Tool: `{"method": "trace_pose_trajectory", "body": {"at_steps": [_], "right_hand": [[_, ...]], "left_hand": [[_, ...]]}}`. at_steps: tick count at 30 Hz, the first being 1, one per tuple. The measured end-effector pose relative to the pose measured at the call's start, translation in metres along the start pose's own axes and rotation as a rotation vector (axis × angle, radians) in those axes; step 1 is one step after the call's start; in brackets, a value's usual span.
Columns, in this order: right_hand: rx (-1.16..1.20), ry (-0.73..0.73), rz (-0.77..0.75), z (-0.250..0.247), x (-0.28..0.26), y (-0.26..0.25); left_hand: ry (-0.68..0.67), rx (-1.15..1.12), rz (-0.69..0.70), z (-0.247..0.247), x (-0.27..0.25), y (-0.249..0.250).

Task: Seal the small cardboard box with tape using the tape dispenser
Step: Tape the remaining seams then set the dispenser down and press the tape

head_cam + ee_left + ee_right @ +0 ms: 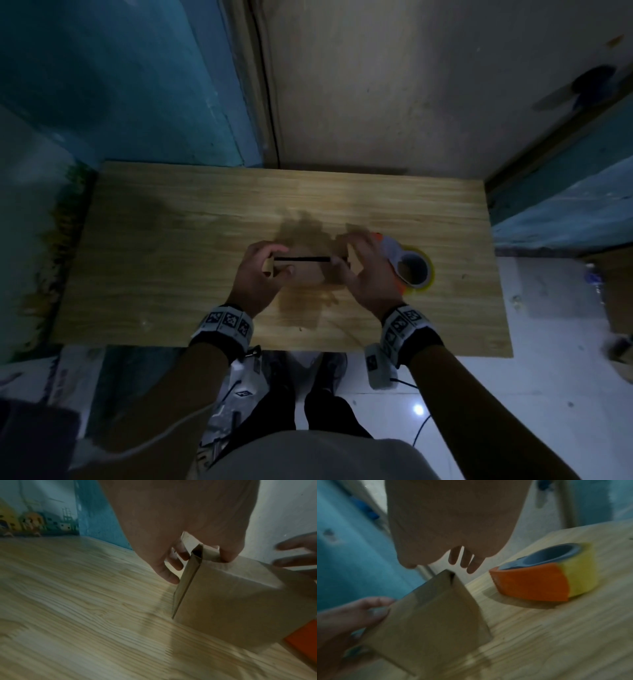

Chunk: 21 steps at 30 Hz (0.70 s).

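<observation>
Hands on the box, dispenser waiting on the right

Left hand (258, 274) clamps the left end of the small cardboard box (305, 272), fingers curled over the far edge and thumb on the near face, so the box stands on the wooden tabletop (164, 246) between the two hands. Its top flaps are almost together, with a dark slit running left to right along the box's long axis. Over to the right hand (363, 270): fingers spread and loose above the box's right end, gripping nothing; whether they touch the cardboard is hard to tell. Just beyond it lies the orange tape dispenser (407, 265) with its yellow roll, on its side and untouched. That right hand is clearly the nearer one, so the reach looks like a short move rightward.
</observation>
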State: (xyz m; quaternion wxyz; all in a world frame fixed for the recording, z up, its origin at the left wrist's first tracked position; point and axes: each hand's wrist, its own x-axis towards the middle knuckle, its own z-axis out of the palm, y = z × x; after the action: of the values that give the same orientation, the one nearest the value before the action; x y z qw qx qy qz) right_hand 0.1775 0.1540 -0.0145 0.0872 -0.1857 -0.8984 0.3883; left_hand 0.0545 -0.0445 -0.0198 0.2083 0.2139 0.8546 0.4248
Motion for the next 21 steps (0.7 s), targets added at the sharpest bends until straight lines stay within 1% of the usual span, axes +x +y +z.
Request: {"method": "trace_pose_trajectory", "body": {"at_steps": [2,4,6,9,10,11,13,14,15,16,17,19,21], "right_hand": [[0.014,-0.078,0.076,0.008,0.002,-0.003],[0.065,-0.068,0.124,0.012,0.001,-0.002],[0.049,-0.043,0.128,0.015,0.0,-0.001],[-0.001,-0.058,0.113,0.015,0.001,0.001],[-0.019,-0.034,0.126,0.012,0.0,0.005],[-0.056,0.041,0.166,0.008,0.0,0.011],[-0.21,0.235,0.351,-0.012,-0.003,0.029],[-0.286,0.26,0.462,-0.023,-0.007,0.037],[-0.356,0.212,0.548,-0.031,-0.012,0.044],[-0.428,0.128,0.58,-0.038,-0.017,0.05],[-0.494,0.055,0.557,-0.042,-0.02,0.055],[-0.596,-0.012,0.449,-0.046,-0.019,0.06],[-0.681,-0.071,0.39,-0.045,-0.013,0.058]], "left_hand": [[0.008,-0.011,0.002,0.002,0.0,-0.002],[0.015,-0.007,-0.001,0.005,0.0,-0.005],[0.039,-0.008,-0.002,0.01,0.001,-0.009],[0.095,-0.044,0.017,0.017,0.001,-0.012],[0.113,-0.045,0.021,0.02,0.001,-0.013],[0.127,-0.037,0.021,0.021,0.001,-0.013],[0.141,-0.017,0.011,0.023,0.002,-0.012],[0.141,-0.014,0.0,0.023,0.002,-0.012],[0.137,-0.013,-0.012,0.023,0.003,-0.013],[0.131,-0.015,-0.021,0.023,0.003,-0.014],[0.127,-0.019,-0.026,0.023,0.004,-0.014],[0.125,-0.02,-0.026,0.024,0.004,-0.013],[0.13,-0.016,-0.012,0.023,0.004,-0.014]]}}
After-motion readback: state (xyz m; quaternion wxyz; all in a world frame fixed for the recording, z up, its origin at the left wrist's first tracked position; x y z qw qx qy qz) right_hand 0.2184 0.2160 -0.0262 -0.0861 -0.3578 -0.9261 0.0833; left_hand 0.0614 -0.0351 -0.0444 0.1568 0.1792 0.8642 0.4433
